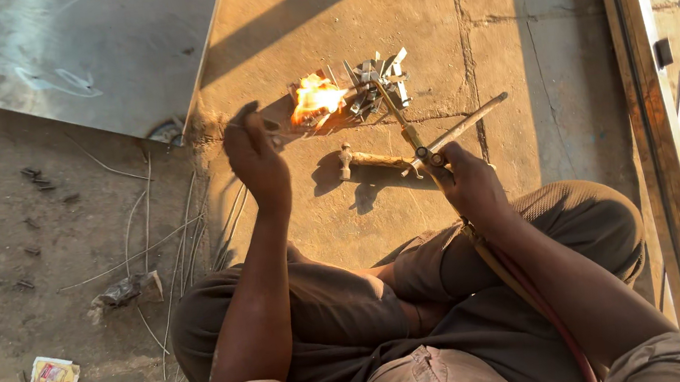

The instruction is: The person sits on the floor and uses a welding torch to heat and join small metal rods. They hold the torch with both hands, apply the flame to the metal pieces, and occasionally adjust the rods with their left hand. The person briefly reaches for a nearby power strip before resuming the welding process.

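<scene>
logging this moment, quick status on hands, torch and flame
Right hand shut on gas torch. Left hand open, raised beside flame. Metal pieces heaped at the torch tip; hammer lies under the torch.

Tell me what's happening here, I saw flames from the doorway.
A person sits cross-legged on the concrete floor. The right hand grips a gas torch fed by hoses, its tip at a pile of small metal pieces. A flame burns beside the pile. The left hand is raised near the flame. A hammer lies on the floor between the hands.
</scene>
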